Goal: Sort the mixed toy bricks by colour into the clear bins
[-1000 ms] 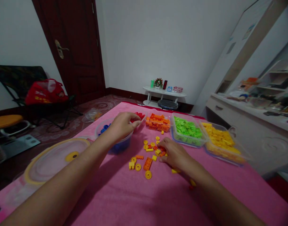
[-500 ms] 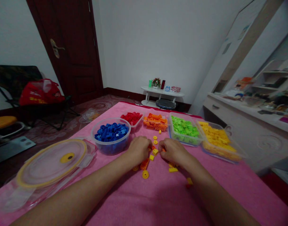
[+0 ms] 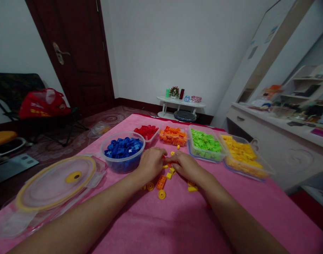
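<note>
My left hand (image 3: 152, 163) and my right hand (image 3: 185, 164) almost meet over the pink cloth, fingers closed. A bit of a red toy brick (image 3: 163, 158) shows at my left fingertips. My right fingers pinch an orange toy brick (image 3: 169, 164), mostly hidden. Just below them lie small yellow bricks (image 3: 169, 175). Nearer to me are an orange brick (image 3: 161, 182) and a round yellow piece (image 3: 161, 194). Another yellow brick (image 3: 192, 188) lies partly behind my right wrist.
Beyond my hands stand a bowl of blue bricks (image 3: 105, 160) and containers of red (image 3: 146, 132), orange (image 3: 173, 135), green (image 3: 205, 141) and yellow bricks (image 3: 242, 153). A clear lid (image 3: 53, 185) with a yellow ring lies at left on the pink cloth (image 3: 150, 225).
My right hand has moved left, closing the gap to my left hand, and its orange brick came along. The whole view has shifted slightly.
</note>
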The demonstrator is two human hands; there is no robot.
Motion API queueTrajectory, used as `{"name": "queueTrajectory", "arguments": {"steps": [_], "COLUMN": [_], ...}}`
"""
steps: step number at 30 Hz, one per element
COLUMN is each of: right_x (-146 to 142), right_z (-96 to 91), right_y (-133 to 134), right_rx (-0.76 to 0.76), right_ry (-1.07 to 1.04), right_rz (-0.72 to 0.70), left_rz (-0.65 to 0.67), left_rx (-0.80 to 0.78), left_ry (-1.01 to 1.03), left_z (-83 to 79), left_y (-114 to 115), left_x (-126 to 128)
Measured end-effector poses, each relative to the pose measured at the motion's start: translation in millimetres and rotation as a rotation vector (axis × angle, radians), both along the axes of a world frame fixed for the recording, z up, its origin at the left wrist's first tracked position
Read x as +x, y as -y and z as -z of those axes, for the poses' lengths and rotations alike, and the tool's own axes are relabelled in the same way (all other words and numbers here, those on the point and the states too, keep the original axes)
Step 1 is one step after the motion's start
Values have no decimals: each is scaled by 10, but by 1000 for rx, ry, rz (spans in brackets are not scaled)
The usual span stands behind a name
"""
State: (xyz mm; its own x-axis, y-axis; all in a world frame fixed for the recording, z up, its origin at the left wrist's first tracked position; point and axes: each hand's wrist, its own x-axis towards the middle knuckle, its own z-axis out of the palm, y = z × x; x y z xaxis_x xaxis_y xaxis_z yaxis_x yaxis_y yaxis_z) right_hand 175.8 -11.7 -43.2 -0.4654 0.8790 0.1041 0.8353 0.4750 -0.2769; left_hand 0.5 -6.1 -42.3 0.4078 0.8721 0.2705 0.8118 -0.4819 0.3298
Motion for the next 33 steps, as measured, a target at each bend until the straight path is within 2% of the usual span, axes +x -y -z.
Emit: {"name": "queueTrajectory", "arguments": {"steps": [3,5,9,12,17,22,25,28,31,33], "right_x": [18,39,86,95,95,138,140,137,154,165], "right_z": [-18,-23,-41,-63,-35,30,-24,-136,-226,-250], "right_y": [-3,7,31,45,53,23,13,22,39,50], "right_rx": [-58,-77,-79,-73,-46,-14,-70,-181,-378,-551], "right_ry": [-6,-14,-8,5,-10,-154,-428,-927,-1439,-1627], "right_rz": [4,11,-6,-14,1,13,90,236,336,358], "left_rz": [-12,28,306,431,448,423,417,506,601,623], "left_rx": [-38,-94,-334,-404,-393,-354,-338,-314,-335,-362], "left_ry": [0,-9,-68,-131,-238,-280,-280,-237,-233,-253], "left_z": [-63,-133,-274,-333,-351,-319,-290,-289,-349,-405], "left_y": [1,-1,25,96,218,238,212,198,222,256], "left_x": [-9,-53,-194,-233,-137,-86,-106,-158,-210,-224]}}
